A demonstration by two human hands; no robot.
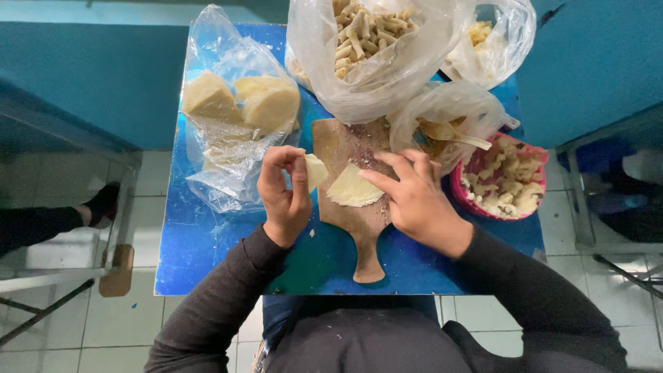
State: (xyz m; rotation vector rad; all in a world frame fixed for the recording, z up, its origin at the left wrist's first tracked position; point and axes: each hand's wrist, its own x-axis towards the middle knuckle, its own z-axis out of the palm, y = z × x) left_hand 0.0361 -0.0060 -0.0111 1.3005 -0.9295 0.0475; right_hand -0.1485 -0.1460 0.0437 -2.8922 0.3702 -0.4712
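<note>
Pinching a small pale dough piece (315, 170) between thumb and fingers, the left hand (284, 195) holds it just above the left edge of the wooden board (359, 221). Right hand (414, 197) rests on the board with fingers spread and open, fingertips pressing the edge of a flat dough sheet (353, 188) that lies on the board's middle. Board sits on the blue tabletop (200, 242), handle toward the person.

Left of the board: 1 clear bag (221, 159), partly open, with 3 large pale dough blocks (242, 102) on it. Beyond the board: 1 big clear bag of short rolled dough sticks (366, 34), touching the board's far end. Right of the board: a pink bowl (461, 185) filled with shaped pieces (curled, pale), half covered by another clear plastic bag (449, 110). Flour crumbs lie scattered on the board.
</note>
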